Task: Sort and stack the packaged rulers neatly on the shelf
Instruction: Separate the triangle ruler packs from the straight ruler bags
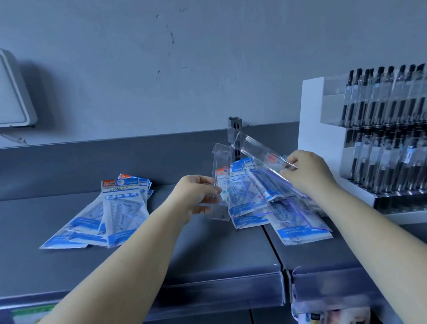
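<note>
left grip: left hand (195, 192) pinched a narrow clear-sleeved straight ruler (222, 186), held upright above the dark grey metal shelf (162, 257).
right grip: right hand (308, 172) pinched one end of a second long clear-sleeved ruler (258, 152), tilted up and leftward toward the back wall.
sorted stack: fanned pile of blue-and-white "GEOMETRIC" set-square packs (116, 212) lay flat on the shelf, left of centre, well apart from both hands.
unsorted heap: loose overlapping blue-and-white ruler packs (278, 208) lay under and between the hands, straddling the seam between two shelf panels.
neighbour: white tiered display of black pens (387, 134) stood just beside the right hand.
step, judged: pulling straight rulers out of the mixed heap, sorting not finished.
risk 1: slick sleeves held only at the edge could slip from a pinch and fall off the shelf front.
risk 2: right wrist near the pen display; a wide swing could knock pens.
risk 3: heap was fanned loosely; dragging one pack out could slide the others forward.
</note>
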{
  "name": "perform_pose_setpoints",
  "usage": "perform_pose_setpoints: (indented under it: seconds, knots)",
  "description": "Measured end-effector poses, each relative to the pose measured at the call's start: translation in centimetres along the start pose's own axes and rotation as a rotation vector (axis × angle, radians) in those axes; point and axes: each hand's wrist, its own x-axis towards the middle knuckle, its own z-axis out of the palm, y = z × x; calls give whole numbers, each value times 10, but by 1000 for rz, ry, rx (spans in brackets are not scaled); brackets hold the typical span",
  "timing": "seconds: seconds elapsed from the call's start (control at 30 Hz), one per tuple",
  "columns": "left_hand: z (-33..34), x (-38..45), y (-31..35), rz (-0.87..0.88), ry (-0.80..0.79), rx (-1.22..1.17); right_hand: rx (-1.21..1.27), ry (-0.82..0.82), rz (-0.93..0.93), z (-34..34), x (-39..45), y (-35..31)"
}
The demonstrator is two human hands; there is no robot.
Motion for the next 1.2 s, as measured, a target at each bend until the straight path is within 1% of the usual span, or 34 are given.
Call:
perform_pose_setpoints:
  seconds: [0.1,0.23,0.37,0.47,0.6,0.77,0.97,1.1,1.2]
  knots:
    - [-19,-1,1,17,11,-19,158,-9,-57,8,-8,-23]
    - [-57,-9,1,63,13,-49,404,-150,-100,29,-28,-70]
    - [-110,-20,-2,104,45,-44,686,-331,4,60,-47,-122]
    - [-157,-30,-7,123,83,-61,813,-444,85,86,-62,-161]
    - [-221,-41,-16,123,126,-115,829,-469,74,124,-83,-218]
    - [-307,-52,-33,122,215,-110,916,-598,56,166,-115,-298]
    - [-400,-72,-48,121,300,-101,943,-707,44,211,-150,-379]
    - [-455,-85,-53,127,393,-12,941,-739,38,235,-166,-419]
    - [-495,-86,-57,126,474,139,922,-762,37,251,-175,-442]
